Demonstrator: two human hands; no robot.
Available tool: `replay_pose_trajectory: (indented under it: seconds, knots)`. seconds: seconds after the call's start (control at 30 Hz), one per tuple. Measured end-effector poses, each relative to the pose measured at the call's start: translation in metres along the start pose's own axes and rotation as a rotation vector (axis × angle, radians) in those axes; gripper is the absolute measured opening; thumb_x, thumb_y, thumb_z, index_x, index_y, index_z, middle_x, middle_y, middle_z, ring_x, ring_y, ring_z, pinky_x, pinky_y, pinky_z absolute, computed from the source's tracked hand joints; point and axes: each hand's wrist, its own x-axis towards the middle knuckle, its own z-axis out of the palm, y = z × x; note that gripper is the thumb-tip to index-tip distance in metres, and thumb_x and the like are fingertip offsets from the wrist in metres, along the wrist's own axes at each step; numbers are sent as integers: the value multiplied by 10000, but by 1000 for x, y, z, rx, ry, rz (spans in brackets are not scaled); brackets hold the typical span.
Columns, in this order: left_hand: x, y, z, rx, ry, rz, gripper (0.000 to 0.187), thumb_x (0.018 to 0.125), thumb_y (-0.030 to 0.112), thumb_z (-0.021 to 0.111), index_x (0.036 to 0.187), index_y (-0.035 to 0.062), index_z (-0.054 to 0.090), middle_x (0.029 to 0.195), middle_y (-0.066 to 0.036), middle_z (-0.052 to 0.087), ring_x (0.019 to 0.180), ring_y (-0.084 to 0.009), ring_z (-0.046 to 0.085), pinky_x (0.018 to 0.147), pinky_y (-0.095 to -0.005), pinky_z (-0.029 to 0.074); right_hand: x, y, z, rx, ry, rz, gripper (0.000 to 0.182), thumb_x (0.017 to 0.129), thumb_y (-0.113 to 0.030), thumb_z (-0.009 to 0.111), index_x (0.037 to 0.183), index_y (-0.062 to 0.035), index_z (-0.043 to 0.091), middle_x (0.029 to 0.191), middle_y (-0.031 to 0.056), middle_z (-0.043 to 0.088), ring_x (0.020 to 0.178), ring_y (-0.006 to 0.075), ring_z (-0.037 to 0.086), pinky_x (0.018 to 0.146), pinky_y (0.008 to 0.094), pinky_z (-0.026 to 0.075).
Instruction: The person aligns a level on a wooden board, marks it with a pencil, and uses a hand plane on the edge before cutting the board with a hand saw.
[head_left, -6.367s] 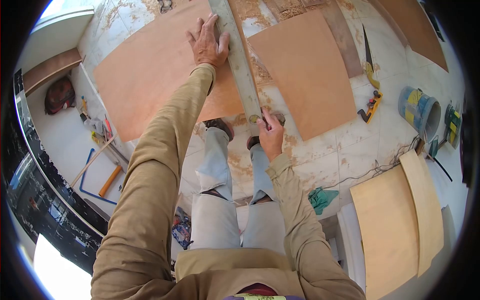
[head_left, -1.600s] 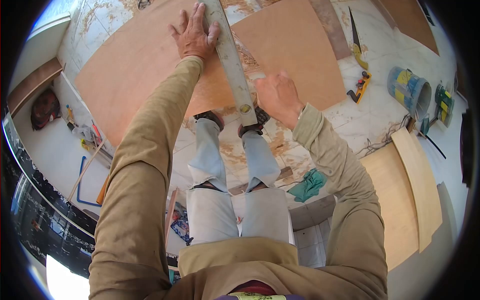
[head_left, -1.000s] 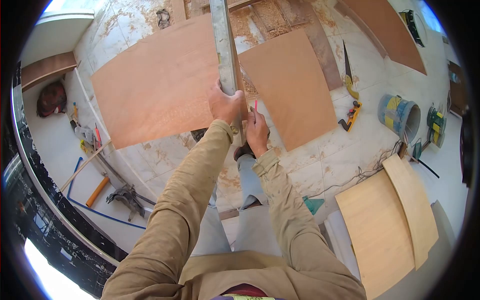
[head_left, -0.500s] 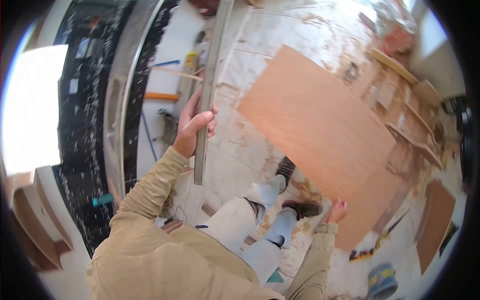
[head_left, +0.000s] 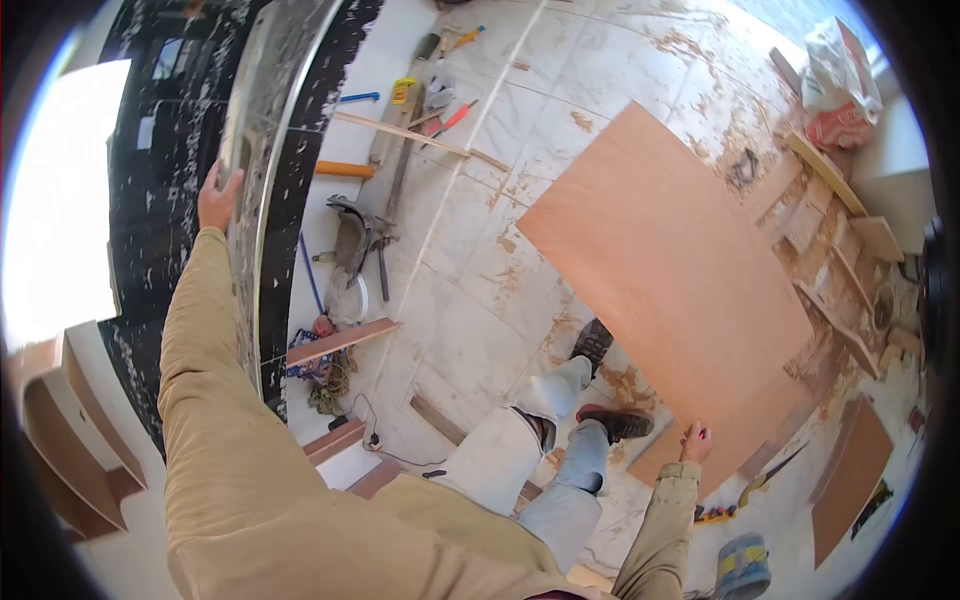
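My left hand [head_left: 216, 202] is at the upper left, its thumb and fingers around the lower end of a long grey metal bar [head_left: 247, 85]. This bar lies along the long metal-edged surface beside the black, white-flecked panel [head_left: 180, 235]. My right hand [head_left: 695, 443] is closed at the lower edge of a large reddish-brown wooden sheet [head_left: 665, 250]. A small pink-red object [head_left: 703, 434] shows between its fingers; most of it is hidden. The sheet lies at a slant in front of my shoes, partly over another brown board [head_left: 655, 460].
Wood offcuts [head_left: 815, 215] and shavings lie on the tiled floor at the right, near a plastic bag [head_left: 840, 85]. A bucket [head_left: 743, 567] stands at the lower right. A power tool [head_left: 350, 240], an orange tube [head_left: 344, 169] and wood strips [head_left: 345, 342] lie at centre left.
My left hand has moved left with the metal bar, from above the floor to the long surface. My right hand remains by the sheet. The view has shifted, showing more tools at centre left.
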Motion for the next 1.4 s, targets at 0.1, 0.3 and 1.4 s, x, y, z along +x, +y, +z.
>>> replay_pose_trajectory:
  seconds: [0.1, 0.3, 1.4]
  knots:
    - [63, -53, 27, -131, -240, -74, 750, 936, 506, 715, 1471, 9, 541, 1360, -174, 658, 1205, -240, 633, 1027, -349, 467, -5, 0, 2, -93, 37, 32, 218, 927, -237, 667, 782, -89, 600, 675, 2, 576, 572, 102, 537, 486, 287, 455]
    - [140, -34, 71, -214, -391, -251, 750, 1008, 499, 612, 1584, 68, 399, 1496, -192, 542, 1296, -285, 556, 1093, -368, 428, -12, 9, 25, -205, 277, -99, 444, 856, -405, 752, 1137, -61, 750, 981, 190, 760, 927, 355, 729, 846, 425, 552]
    - [-548, 441, -61, 375, -2609, 419, 215, 1019, 176, 650, 1176, 31, 675, 1053, -43, 704, 1016, -178, 667, 911, -340, 521, -484, 117, -137, 278, -927, -472, 335, 945, -196, 638, 1263, -97, 666, 1021, 114, 682, 920, 297, 690, 806, 431, 549]
